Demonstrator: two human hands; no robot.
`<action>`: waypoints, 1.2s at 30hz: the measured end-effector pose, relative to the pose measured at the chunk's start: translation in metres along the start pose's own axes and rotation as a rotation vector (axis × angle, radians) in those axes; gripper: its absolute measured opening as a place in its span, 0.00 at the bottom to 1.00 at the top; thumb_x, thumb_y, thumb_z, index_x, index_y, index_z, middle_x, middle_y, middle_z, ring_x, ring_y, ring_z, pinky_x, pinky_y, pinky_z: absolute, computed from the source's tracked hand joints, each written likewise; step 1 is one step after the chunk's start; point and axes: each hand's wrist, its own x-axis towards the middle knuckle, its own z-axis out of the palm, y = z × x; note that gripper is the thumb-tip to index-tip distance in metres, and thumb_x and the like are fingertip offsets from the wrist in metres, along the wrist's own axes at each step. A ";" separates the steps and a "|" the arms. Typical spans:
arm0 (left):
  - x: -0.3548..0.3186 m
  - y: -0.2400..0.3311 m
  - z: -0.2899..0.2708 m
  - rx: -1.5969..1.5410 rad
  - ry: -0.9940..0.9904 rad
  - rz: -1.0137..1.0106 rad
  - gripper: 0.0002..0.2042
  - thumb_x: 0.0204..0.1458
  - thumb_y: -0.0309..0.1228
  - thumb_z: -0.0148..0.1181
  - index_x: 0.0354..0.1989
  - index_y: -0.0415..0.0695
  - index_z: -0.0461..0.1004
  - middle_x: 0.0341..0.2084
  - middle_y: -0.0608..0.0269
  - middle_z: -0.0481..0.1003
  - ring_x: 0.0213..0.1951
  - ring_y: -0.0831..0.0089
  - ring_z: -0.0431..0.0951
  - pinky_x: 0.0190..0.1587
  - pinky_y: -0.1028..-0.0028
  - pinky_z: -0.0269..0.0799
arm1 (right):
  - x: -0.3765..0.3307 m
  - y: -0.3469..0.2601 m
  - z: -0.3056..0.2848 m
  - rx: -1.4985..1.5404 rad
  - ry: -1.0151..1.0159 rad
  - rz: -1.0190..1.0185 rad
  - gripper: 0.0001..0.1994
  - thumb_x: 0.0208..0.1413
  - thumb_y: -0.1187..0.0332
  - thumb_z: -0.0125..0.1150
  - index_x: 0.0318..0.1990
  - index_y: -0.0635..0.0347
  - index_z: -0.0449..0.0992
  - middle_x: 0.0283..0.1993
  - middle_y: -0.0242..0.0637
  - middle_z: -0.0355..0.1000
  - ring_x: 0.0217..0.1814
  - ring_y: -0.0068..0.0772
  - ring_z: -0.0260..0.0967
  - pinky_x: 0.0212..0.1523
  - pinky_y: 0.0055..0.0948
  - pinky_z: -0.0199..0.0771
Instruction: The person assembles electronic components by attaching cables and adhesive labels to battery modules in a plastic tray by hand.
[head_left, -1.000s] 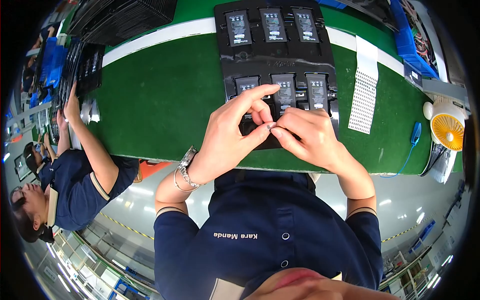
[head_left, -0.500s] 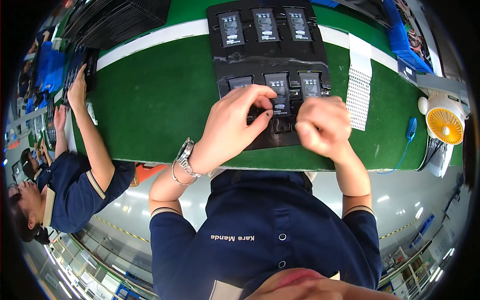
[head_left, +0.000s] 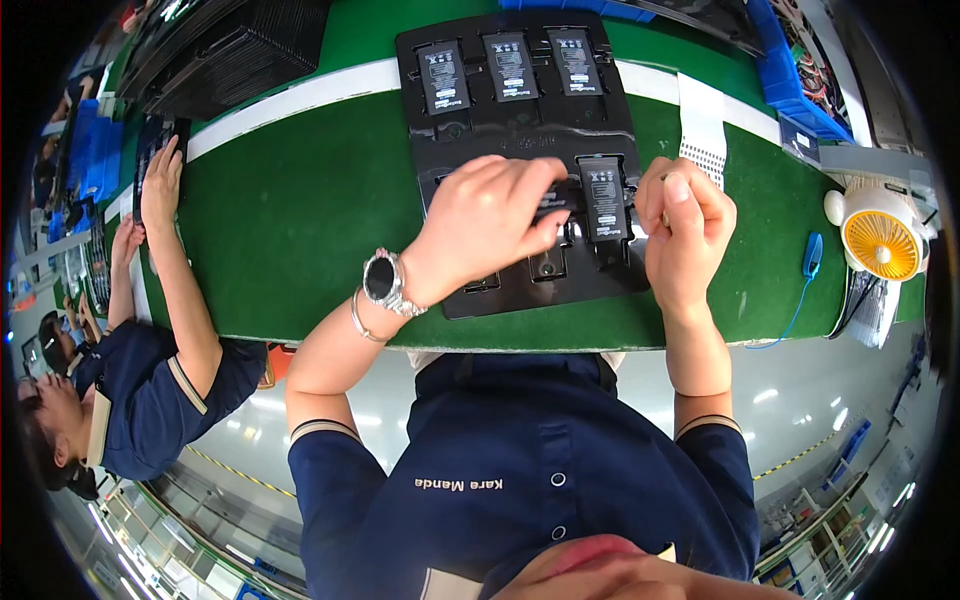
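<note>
A black moulded tray (head_left: 480, 150) holds flat black batteries with white print. Three of them, such as the middle battery (head_left: 511, 67), lie in the far row. In the near row the right battery (head_left: 604, 200) sits in its recess. My left hand (head_left: 485, 220) is over the near row, with thumb and fingers around a dark battery (head_left: 553, 197) that is mostly hidden by them. Just off the tray's right edge, my right hand (head_left: 688, 225) is closed, thumb against the curled fingers; whatever it may hold is too small to make out.
A white strip of small dark labels (head_left: 703, 125) lies behind my right hand on the green table (head_left: 300, 220). Stacked black trays (head_left: 230, 55) stand far left, a blue bin (head_left: 800, 100) and small fan (head_left: 880, 245) at right. A co-worker's hand (head_left: 160, 185) is at far left.
The tray has slid slightly left and nearer. My right hand has moved right and up, uncovering the near row's right battery. My left hand has closed around the middle battery.
</note>
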 end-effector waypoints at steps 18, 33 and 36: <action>-0.012 0.013 -0.022 -1.463 0.070 -0.678 0.09 0.58 0.29 0.56 0.44 0.38 0.71 0.30 0.59 0.77 0.32 0.75 0.78 0.37 0.75 0.75 | -0.005 0.004 0.017 -0.706 -0.148 -0.668 0.10 0.45 0.72 0.62 0.18 0.60 0.67 0.42 0.44 0.79 0.15 0.25 0.67 0.15 0.20 0.63; -0.018 0.010 -0.027 -1.540 0.064 -0.690 0.10 0.58 0.30 0.55 0.44 0.38 0.70 0.29 0.60 0.76 0.32 0.75 0.77 0.37 0.75 0.74 | -0.004 0.010 0.021 -0.650 -0.240 -0.548 0.10 0.43 0.74 0.62 0.18 0.60 0.66 0.43 0.45 0.79 0.16 0.24 0.68 0.15 0.20 0.64; -0.016 0.009 -0.027 -1.499 0.049 -0.677 0.10 0.57 0.29 0.56 0.43 0.37 0.71 0.28 0.60 0.76 0.32 0.75 0.78 0.37 0.75 0.74 | -0.005 0.004 0.017 -0.557 -0.232 -0.445 0.08 0.48 0.75 0.59 0.21 0.63 0.68 0.41 0.49 0.79 0.20 0.28 0.72 0.18 0.21 0.68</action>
